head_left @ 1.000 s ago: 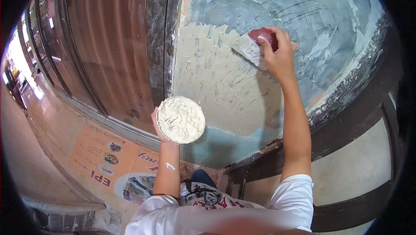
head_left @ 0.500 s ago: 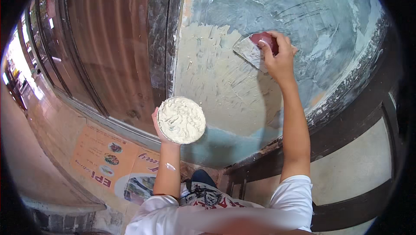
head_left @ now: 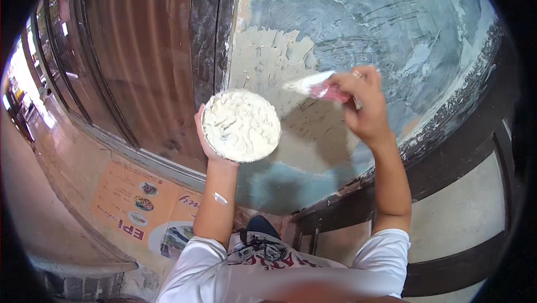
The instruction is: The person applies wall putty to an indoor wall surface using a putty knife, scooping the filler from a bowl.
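L hand (head_left: 208, 147) grasping bowl (head_left: 258, 159) from its L side & below; most fingers hidden under it. Bowl approx level w/ open side up, full of off-white paste (head_left: 240, 124), surface in rough swirls. Bowl sits in front of wall (head_left: 358, 18), lower ctr of view.

R hand (head_left: 368, 104) grasping scraper (head_left: 325, 89) by its red grip, thumb on near side, fingers curled over; hand + tool motion-blurred. Scraper is up & R of bowl, near but apart, blade pointing L. Blade looks white; paste vs glare, can't tell. Contact w/ wall also n/c from this angle. White dabs on R fingers. White smear (head_left: 220, 198) on L forearm.

Wall: beige coat (head_left: 260, 60) on L & lower-mid portion, ragged top edge; blue-grey w/ white streaks above & to R; teal band along bottom. Shadow of R hand/tool falls on coat.

Surroundings: dark post (head_left: 204, 46) along L edge of wall, brown striped panel (head_left: 140, 51) beyond it. Orange sheet w/ food pics (head_left: 123, 191) lower L. Dark frame w/ pale panels (head_left: 456, 208) lower R. Person wears white short-sleeved shirt (head_left: 383, 258), dark print on front.
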Motion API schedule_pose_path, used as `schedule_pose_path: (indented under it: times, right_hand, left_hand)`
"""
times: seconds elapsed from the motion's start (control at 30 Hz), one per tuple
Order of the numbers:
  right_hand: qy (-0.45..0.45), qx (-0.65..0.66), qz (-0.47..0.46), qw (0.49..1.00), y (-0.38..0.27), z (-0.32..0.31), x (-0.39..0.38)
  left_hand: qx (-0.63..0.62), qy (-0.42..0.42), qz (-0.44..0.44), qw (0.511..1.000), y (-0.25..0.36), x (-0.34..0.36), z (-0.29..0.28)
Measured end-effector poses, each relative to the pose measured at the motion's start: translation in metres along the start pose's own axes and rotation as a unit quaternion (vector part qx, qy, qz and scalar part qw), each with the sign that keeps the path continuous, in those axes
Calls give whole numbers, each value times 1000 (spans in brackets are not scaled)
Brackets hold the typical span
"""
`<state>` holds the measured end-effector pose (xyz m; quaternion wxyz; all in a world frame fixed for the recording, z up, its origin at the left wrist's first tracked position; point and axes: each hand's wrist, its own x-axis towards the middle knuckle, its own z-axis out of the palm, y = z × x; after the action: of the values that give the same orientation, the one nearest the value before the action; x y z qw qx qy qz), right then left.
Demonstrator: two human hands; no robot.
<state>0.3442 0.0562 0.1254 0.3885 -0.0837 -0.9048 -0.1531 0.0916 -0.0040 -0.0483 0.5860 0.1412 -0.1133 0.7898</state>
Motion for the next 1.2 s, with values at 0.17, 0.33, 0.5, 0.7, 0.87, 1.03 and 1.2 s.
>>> schedule_pose_path:
  times: [0.17,0.33,0.5,0.7,0.87,1.03,1.2]
  right_hand:
    - [-99,-71,-76,990,-31,2,-7]
    - [-119,-67,-106,985,-45,-7,-2]
    - [-128,-76,-135,980,-55,-9,-1]
    - [-103,-64,-144,982,-58,0,-3]
    - [-77,-52,-144,985,-59,6,-3]
    - [-65,-55,-140,987,-59,10,-5]
    - [-50,-58,-147,986,-60,15,-6]
  left_hand:
    - [-20,-110,-41,993,0,9,35]
    - [-11,-110,-44,993,3,13,40]
    - [-11,-149,-55,987,2,13,43]
    - [-15,-179,-66,982,0,7,52]
    - [-3,-133,-38,990,5,8,44]
    - [-6,-136,-54,989,5,7,43]
    - [-9,-129,-46,991,4,6,41]
